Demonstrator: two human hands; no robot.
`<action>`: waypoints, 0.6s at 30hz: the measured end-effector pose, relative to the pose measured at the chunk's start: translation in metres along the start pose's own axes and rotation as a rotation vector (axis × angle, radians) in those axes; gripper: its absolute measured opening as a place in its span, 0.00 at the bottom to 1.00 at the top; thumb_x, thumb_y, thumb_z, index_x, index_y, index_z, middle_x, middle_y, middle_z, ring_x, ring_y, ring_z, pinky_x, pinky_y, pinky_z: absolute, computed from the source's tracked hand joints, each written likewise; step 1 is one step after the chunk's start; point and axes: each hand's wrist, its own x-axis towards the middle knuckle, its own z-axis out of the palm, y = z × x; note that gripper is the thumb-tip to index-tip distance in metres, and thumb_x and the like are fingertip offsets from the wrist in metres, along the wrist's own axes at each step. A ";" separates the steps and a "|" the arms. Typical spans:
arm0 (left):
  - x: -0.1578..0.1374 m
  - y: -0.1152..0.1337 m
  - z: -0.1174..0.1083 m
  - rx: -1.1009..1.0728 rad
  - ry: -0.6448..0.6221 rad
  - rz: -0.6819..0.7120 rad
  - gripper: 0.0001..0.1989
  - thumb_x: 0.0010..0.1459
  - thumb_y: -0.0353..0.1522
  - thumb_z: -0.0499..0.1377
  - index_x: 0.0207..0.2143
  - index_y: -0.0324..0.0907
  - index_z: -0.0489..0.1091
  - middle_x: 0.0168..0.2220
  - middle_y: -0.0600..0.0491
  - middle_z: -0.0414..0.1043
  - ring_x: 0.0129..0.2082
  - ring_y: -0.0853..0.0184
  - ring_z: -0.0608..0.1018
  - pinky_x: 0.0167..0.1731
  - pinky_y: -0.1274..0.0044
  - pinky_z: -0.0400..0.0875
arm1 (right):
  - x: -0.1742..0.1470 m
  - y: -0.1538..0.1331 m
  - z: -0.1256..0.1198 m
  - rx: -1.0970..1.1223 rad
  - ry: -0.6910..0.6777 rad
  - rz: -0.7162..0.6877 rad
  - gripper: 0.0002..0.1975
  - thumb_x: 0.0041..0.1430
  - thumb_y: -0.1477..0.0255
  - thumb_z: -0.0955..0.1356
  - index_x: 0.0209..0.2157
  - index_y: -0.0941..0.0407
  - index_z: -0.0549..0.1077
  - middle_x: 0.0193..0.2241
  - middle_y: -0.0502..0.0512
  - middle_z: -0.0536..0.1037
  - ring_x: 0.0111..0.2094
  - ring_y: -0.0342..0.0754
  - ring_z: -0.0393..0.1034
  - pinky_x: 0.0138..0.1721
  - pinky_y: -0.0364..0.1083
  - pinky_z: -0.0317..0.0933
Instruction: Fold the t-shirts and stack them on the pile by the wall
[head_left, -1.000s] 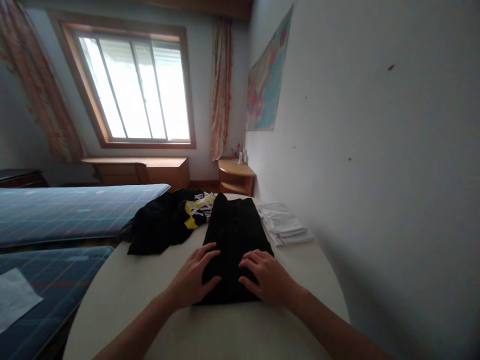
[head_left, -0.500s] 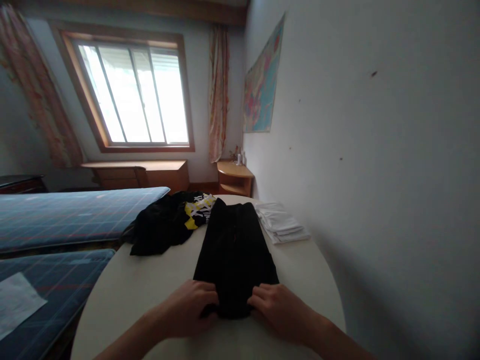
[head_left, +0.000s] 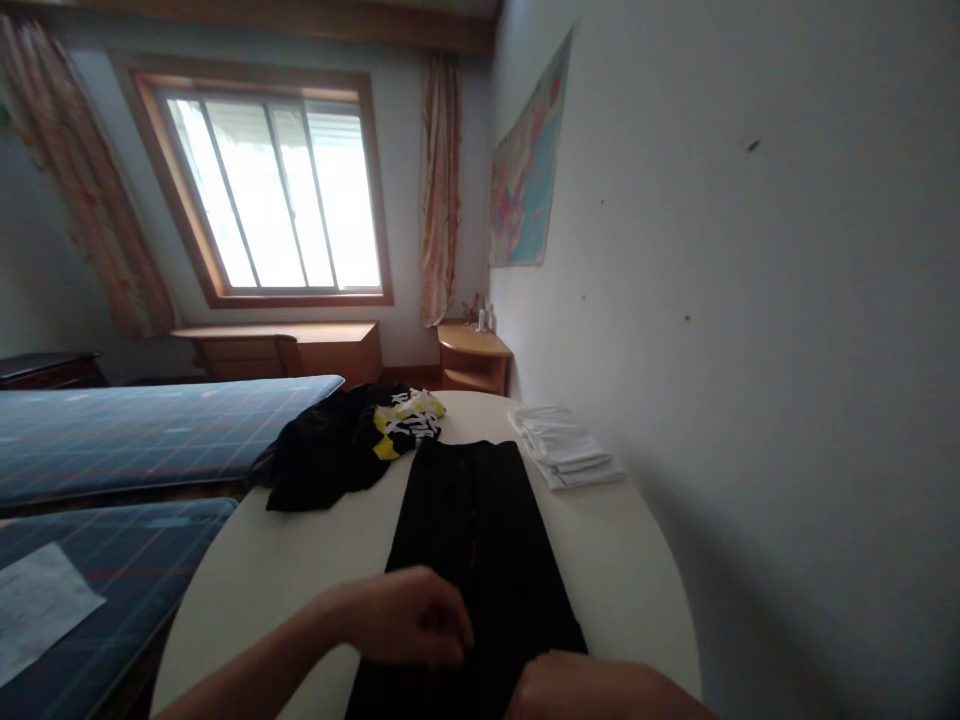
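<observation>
Head view: black garment (head_left: 495,550) likely soft, light; side edges (head_left: 538,530) suit holding; left hand (head_left: 405,615) curled, right hand (head_left: 592,688) cropped; fingers' grip unclear.

Black garment (head_left: 502,550) was cloth, matt, smooth where flat. Dark heap (head_left: 322,455) looked soft cloth, matt, creased, with yellow and white print. White stack (head_left: 562,445) was thin cloth, matt, lightly wrinkled. Worktop (head_left: 270,570) looked smooth, dull pale finish, material unclear. Mattresses (head_left: 172,430) had plaid cloth covers, slight sheen. Sheet (head_left: 49,605) looked papery, matt. Curtains (head_left: 441,190) were patterned cloth. Desk (head_left: 337,350) and window frame (head_left: 300,299) looked wooden, smooth. Wall (head_left: 705,230) was matt, mostly smooth.
</observation>
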 end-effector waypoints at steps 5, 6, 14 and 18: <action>0.050 -0.035 -0.063 0.371 0.625 0.031 0.16 0.63 0.30 0.52 0.51 0.44 0.73 0.51 0.50 0.76 0.50 0.63 0.75 0.54 0.73 0.67 | 0.005 0.005 -0.058 0.105 0.411 0.038 0.11 0.60 0.69 0.67 0.40 0.51 0.81 0.34 0.49 0.82 0.32 0.44 0.75 0.33 0.39 0.61; 0.059 -0.045 -0.072 0.458 0.662 0.027 0.18 0.64 0.29 0.52 0.53 0.43 0.71 0.55 0.50 0.74 0.54 0.62 0.73 0.57 0.72 0.64 | 0.012 0.014 -0.066 0.093 0.506 0.090 0.11 0.61 0.69 0.66 0.40 0.52 0.81 0.35 0.50 0.82 0.34 0.45 0.75 0.35 0.40 0.62; 0.103 -0.097 -0.113 0.642 0.769 -0.244 0.24 0.64 0.32 0.52 0.63 0.43 0.61 0.62 0.45 0.66 0.62 0.53 0.64 0.58 0.61 0.62 | 0.077 0.100 -0.114 -0.102 0.848 0.321 0.17 0.65 0.75 0.61 0.50 0.58 0.75 0.48 0.59 0.78 0.50 0.49 0.71 0.54 0.44 0.60; 0.111 -0.118 -0.120 0.628 0.821 -0.375 0.17 0.65 0.32 0.52 0.54 0.41 0.69 0.53 0.42 0.72 0.55 0.52 0.70 0.53 0.62 0.65 | 0.097 0.135 -0.140 -0.220 0.849 0.417 0.21 0.66 0.77 0.59 0.57 0.59 0.71 0.55 0.60 0.75 0.57 0.50 0.66 0.59 0.46 0.54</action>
